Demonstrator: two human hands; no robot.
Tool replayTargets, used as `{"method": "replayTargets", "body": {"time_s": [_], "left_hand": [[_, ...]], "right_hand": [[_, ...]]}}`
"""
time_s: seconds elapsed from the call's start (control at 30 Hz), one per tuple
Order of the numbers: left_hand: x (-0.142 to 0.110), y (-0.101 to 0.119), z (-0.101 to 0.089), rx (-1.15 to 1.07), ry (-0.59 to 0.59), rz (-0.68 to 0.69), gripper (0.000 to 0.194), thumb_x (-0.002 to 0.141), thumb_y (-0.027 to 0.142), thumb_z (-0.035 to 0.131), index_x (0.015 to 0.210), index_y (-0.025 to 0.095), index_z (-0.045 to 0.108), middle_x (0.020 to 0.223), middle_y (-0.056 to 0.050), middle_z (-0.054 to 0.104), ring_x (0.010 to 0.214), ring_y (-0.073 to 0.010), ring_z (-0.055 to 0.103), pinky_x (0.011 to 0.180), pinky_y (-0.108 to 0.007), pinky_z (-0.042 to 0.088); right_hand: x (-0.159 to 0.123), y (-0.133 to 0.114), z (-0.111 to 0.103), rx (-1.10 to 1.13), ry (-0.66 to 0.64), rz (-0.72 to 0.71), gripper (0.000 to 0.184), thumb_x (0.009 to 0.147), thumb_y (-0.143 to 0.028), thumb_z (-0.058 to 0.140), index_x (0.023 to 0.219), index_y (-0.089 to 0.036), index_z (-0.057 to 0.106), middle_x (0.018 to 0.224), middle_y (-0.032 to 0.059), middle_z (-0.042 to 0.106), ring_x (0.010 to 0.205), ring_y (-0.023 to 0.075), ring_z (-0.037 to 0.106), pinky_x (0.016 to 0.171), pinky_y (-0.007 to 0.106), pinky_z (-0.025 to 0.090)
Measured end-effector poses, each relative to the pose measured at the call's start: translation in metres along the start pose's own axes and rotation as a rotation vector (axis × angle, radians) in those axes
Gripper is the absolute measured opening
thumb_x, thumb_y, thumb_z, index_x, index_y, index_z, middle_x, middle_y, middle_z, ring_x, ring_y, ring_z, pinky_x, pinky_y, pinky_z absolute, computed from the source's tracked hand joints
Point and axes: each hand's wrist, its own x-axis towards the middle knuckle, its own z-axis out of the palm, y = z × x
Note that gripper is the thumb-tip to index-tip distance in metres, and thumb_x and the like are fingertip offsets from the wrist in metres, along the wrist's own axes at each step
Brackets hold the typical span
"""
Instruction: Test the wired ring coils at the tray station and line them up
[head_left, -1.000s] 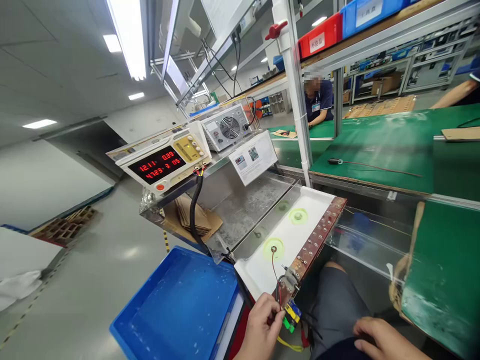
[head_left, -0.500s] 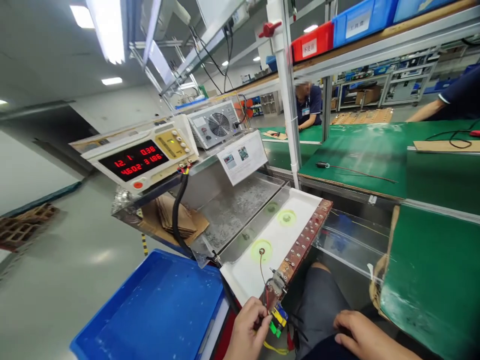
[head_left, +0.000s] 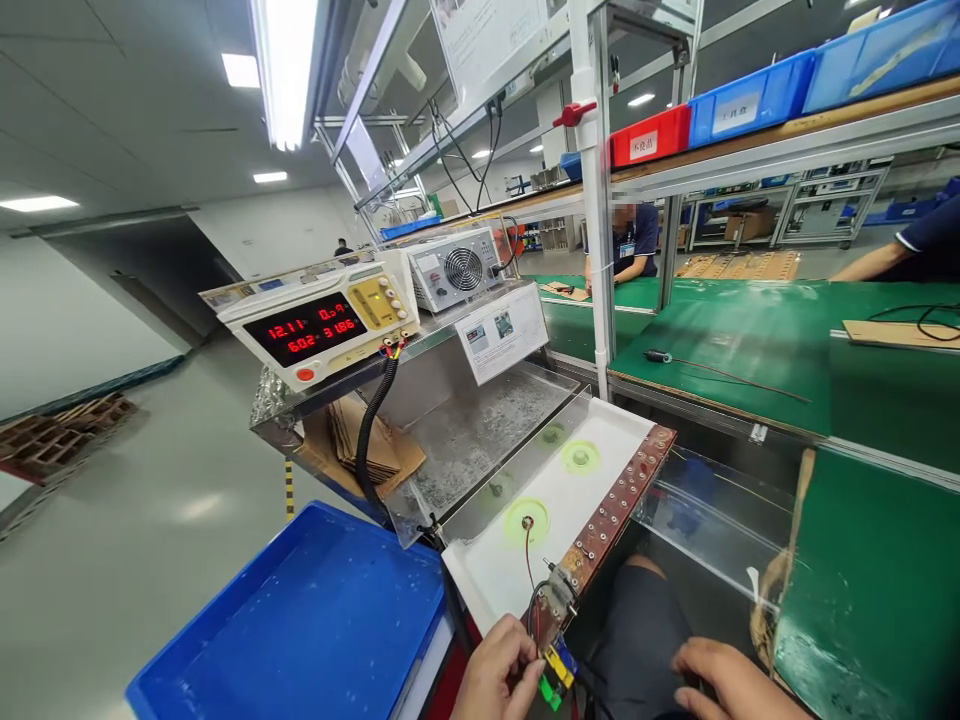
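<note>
My left hand (head_left: 491, 675) is at the bottom edge, its fingers pinched on the thin wires beside a yellow and green connector (head_left: 553, 672) at the near end of a brown terminal strip (head_left: 619, 505). A red wire runs from there to a green disc (head_left: 526, 521) on the white tray (head_left: 600, 440). My right hand (head_left: 727, 682) lies low at the right on my dark trouser leg, fingers curled flat, holding nothing I can see.
A power meter (head_left: 311, 325) with red digits stands on a metal stand, a fan-fronted unit (head_left: 457, 268) behind it. A blue bin (head_left: 292, 630) sits at lower left. Green benches (head_left: 750, 335) stretch right, with co-workers (head_left: 634, 245) seated beyond.
The view has tilted up and shifted slightly. The meter's red digits have changed. Both hands stay where they were, the left still pinching at the connector.
</note>
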Motion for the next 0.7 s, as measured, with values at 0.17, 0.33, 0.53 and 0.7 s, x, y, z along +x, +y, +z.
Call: {"method": "replayTargets", "body": {"time_s": [0.17,0.33,0.53,0.7], "left_hand": [[0.001,0.001,-0.002,-0.018,-0.035,-0.048,0.018,0.093,0.023,0.053,0.075,0.02,0.052,0.075,-0.003,0.055,0.066,-0.0148,0.052,0.059,-0.024,0.038],[0.004,0.018,-0.006,-0.091,-0.064,-0.188,0.013,0.089,0.019,0.055,0.077,0.02,0.053,0.08,-0.003,0.056,0.073,-0.0153,0.052,0.065,-0.025,0.039],[0.02,0.013,-0.023,-0.108,0.076,-0.345,0.01,0.08,0.018,0.051,0.07,0.02,0.049,0.07,-0.001,0.054,0.066,-0.0153,0.05,0.062,-0.027,0.037],[0.037,-0.024,-0.049,0.128,0.039,-0.389,0.016,0.071,0.027,0.054,0.084,0.019,0.06,0.079,-0.005,0.064,0.071,-0.0203,0.059,0.065,-0.032,0.046]], "right_hand": [[0.002,0.01,0.002,-0.022,-0.05,0.041,0.031,0.087,-0.035,0.052,0.104,-0.022,0.074,0.113,0.0111,0.071,0.107,0.0264,0.065,0.097,0.034,0.05],[0.002,0.024,0.004,-0.035,-0.104,0.017,0.04,0.092,-0.046,0.048,0.112,-0.021,0.072,0.116,0.012,0.069,0.112,0.0269,0.063,0.102,0.036,0.048],[-0.002,0.017,-0.011,-0.031,-0.171,0.013,0.047,0.094,-0.053,0.045,0.115,-0.021,0.072,0.116,0.0131,0.069,0.11,0.0274,0.064,0.101,0.038,0.049],[-0.015,0.0,-0.029,0.016,-0.102,-0.011,0.041,0.096,-0.049,0.047,0.114,-0.022,0.071,0.114,0.0122,0.068,0.107,0.0256,0.064,0.098,0.036,0.05]]}}
